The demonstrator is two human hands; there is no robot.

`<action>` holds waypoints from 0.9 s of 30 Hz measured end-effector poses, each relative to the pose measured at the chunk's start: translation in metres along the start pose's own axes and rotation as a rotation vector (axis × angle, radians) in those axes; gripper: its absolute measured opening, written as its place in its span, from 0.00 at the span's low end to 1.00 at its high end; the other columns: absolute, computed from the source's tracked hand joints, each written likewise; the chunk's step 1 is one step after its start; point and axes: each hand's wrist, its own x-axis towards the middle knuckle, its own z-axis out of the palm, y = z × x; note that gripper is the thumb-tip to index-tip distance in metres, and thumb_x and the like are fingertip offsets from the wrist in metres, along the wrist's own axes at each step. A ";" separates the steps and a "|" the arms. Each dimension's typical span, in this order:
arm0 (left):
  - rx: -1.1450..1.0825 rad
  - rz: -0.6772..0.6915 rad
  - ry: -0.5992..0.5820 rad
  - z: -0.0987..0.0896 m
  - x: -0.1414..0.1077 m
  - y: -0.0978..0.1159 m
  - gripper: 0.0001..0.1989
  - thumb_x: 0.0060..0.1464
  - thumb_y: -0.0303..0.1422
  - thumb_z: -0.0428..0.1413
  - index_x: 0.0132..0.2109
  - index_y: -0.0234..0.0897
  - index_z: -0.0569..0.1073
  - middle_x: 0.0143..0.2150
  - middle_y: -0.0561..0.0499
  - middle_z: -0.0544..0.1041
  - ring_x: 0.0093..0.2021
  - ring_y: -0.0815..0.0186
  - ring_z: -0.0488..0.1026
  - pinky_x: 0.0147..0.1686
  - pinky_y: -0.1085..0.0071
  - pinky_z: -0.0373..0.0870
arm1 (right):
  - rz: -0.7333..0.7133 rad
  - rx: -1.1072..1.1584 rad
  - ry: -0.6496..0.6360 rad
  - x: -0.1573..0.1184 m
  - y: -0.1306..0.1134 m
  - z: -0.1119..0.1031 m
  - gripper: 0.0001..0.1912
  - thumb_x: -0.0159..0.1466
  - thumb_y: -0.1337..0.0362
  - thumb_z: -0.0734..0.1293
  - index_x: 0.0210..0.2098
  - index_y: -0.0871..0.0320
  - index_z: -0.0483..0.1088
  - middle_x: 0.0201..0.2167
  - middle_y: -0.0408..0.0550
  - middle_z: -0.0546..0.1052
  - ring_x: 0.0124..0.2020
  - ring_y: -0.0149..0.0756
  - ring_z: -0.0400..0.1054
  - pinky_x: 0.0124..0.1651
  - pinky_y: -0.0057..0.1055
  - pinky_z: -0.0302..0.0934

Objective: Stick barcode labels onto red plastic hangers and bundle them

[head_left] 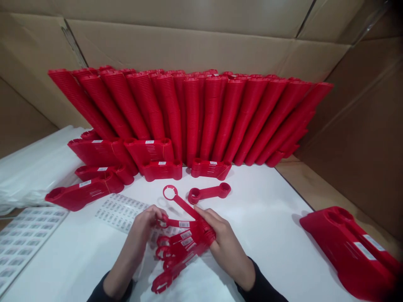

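Flat red plastic links with a ring at each end are fanned out in my right hand (222, 233), whose fingers and thumb close round one end of the bunch. Several of these red plastic links (184, 241) carry small white barcode labels. My left hand (147, 222) pinches the ring end of one labelled link (173, 222). One link (184, 206) without a visible label points up and away from the fan, its ring at the top. A short stack of links (210, 193) lies just beyond my hands. Under the fan and my left hand lies a barcode label sheet (118, 209).
Tall columns of stacked red links (192, 119) stand along the back against cardboard (189, 46). Labelled bundles (162, 171) sit before them and at left; more bundles (346, 247) stand at right. White plastic bags (40, 163) and another label sheet (28, 239) lie at left.
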 end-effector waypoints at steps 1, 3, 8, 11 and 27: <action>0.042 -0.005 0.039 -0.003 0.003 -0.002 0.10 0.53 0.35 0.45 0.29 0.38 0.67 0.30 0.52 0.70 0.31 0.65 0.66 0.32 0.71 0.63 | -0.002 0.002 -0.023 0.000 -0.001 0.001 0.31 0.57 0.79 0.56 0.57 0.49 0.61 0.39 0.46 0.70 0.39 0.34 0.66 0.43 0.30 0.62; 0.222 0.066 0.107 -0.008 0.008 -0.007 0.09 0.52 0.36 0.47 0.37 0.38 0.70 0.35 0.50 0.70 0.35 0.62 0.67 0.36 0.68 0.64 | -0.003 0.005 -0.072 -0.001 -0.001 0.003 0.31 0.56 0.79 0.57 0.56 0.49 0.61 0.37 0.45 0.70 0.38 0.33 0.66 0.41 0.29 0.62; 0.629 0.271 -0.063 -0.009 0.011 -0.018 0.10 0.51 0.29 0.47 0.37 0.39 0.73 0.40 0.46 0.66 0.43 0.59 0.65 0.43 0.63 0.65 | 0.023 -0.031 -0.113 -0.002 0.003 0.006 0.32 0.55 0.81 0.56 0.55 0.49 0.63 0.36 0.45 0.70 0.38 0.33 0.66 0.41 0.28 0.61; 0.711 0.227 -0.131 -0.007 0.010 -0.022 0.09 0.52 0.30 0.47 0.36 0.39 0.72 0.40 0.47 0.66 0.41 0.60 0.66 0.40 0.64 0.67 | 0.043 -0.042 -0.106 -0.002 0.004 0.005 0.32 0.55 0.81 0.56 0.54 0.50 0.64 0.35 0.45 0.71 0.38 0.33 0.66 0.40 0.28 0.61; 0.452 0.059 -0.209 -0.018 0.010 -0.010 0.10 0.52 0.38 0.50 0.32 0.37 0.71 0.36 0.50 0.69 0.34 0.64 0.71 0.34 0.69 0.68 | 0.099 -0.038 -0.023 0.001 0.009 0.004 0.29 0.56 0.79 0.56 0.54 0.52 0.64 0.37 0.46 0.71 0.39 0.34 0.67 0.41 0.30 0.62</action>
